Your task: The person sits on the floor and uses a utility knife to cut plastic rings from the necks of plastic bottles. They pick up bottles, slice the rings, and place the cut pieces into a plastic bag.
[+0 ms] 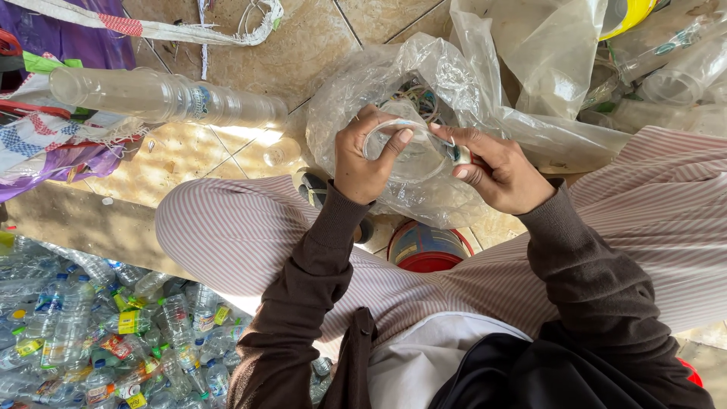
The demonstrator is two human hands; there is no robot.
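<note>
Head view, looking down: the left hand [363, 160] is closed around a clear plastic cup [405, 155], its fingers curled over the rim on the left side with the thumb lying across the cup's open mouth. The right hand [500, 170] meets it from the right, thumb and forefinger pinched on the cup's rim where a small strip of coloured label [460, 155] shows. The cup sits between the two hands, held above the person's lap, just in front of a crumpled clear plastic bag [424, 83] that spreads far and right of it. Both arms wear dark brown sleeves [318, 280], and the legs below are covered in pink-and-white striped cloth [242, 235]. Between the knees, near the hands, a round red container [428, 250] stands on the floor. To the far left a long stack of nested clear cups [166, 97] lies on its side across the tan tiled floor [303, 45]. At the near left a heap of crushed clear bottles with coloured labels [98, 333] fills the corner. At the far right more clear cups and bottles [674, 76] are piled up, with a yellow rim [628, 15] at the top edge.
</note>
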